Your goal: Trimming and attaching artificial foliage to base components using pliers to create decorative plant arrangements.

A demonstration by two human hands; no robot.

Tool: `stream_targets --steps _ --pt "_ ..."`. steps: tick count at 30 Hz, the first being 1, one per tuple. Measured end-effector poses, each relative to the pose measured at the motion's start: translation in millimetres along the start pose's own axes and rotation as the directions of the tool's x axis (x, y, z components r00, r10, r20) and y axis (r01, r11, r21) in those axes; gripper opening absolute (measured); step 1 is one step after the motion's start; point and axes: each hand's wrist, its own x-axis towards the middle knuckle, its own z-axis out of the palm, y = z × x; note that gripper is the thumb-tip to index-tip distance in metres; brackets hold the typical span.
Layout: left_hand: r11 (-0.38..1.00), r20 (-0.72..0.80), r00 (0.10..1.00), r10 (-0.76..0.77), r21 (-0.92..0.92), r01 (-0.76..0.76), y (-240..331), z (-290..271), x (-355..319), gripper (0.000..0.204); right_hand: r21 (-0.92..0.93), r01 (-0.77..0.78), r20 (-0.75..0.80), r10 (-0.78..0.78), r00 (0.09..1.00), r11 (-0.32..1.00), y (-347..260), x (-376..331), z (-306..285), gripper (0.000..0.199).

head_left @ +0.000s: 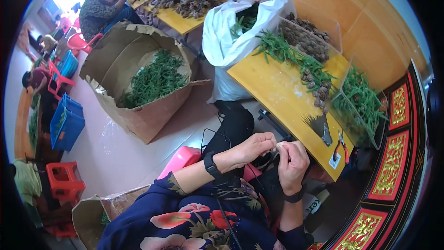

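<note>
Above my lap, my left hand [259, 146] and my right hand [292, 163] meet with their fingertips pinched together. Something small and pale shows between them, too small to make out. Both hands are closed, just off the near edge of the yellow table [282, 97]. On that table, close to my right hand, lie pliers [341, 149] with red and black handles and a bundle of thin dark stems or wires [319, 127]. Farther along are a row of brown pine cones [320, 93] and green leafy sprigs [282, 52].
A clear bin [358, 97] of green sprigs and a clear box [307, 39] of pine cones stand along the table's far side. Left of it are a white sack [222, 41] and a large cardboard box [152, 122] of greenery. Red stools [64, 180] and seated people are at left.
</note>
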Motion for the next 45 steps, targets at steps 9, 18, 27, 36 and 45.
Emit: stream_targets --steps 9,18,27,36,45 --pt "0.961 0.026 0.971 -0.239 -0.139 0.24 37.0 -58.6 -43.6 0.016 0.131 0.202 0.208 -0.226 0.952 0.971 -26.7 32.2 31.5 0.018" --pt "0.949 0.122 0.959 -0.255 -0.16 0.273 61.9 -98.5 -58.2 0.016 0.099 0.49 0.263 -0.498 0.826 0.866 -40.6 69.1 68.0 0.027" --pt "0.951 0.179 0.958 -0.225 -0.172 0.256 55.8 -93.7 -52.8 0.014 0.112 0.49 0.363 -0.495 0.79 0.865 -37.6 65.1 55.8 0.029" --pt "0.938 -0.096 0.992 0.077 0.343 -0.04 0.3 -98.6 46.0 0.015 0.06 0.57 0.308 -0.558 0.77 0.82 104.8 93.6 71.3 0.021" --pt "0.475 -0.056 0.968 0.243 0.877 -0.069 -39.2 -26.6 120.6 0.013 -0.156 0.023 0.265 0.019 0.964 0.988 163.8 54.8 22.7 0.015"
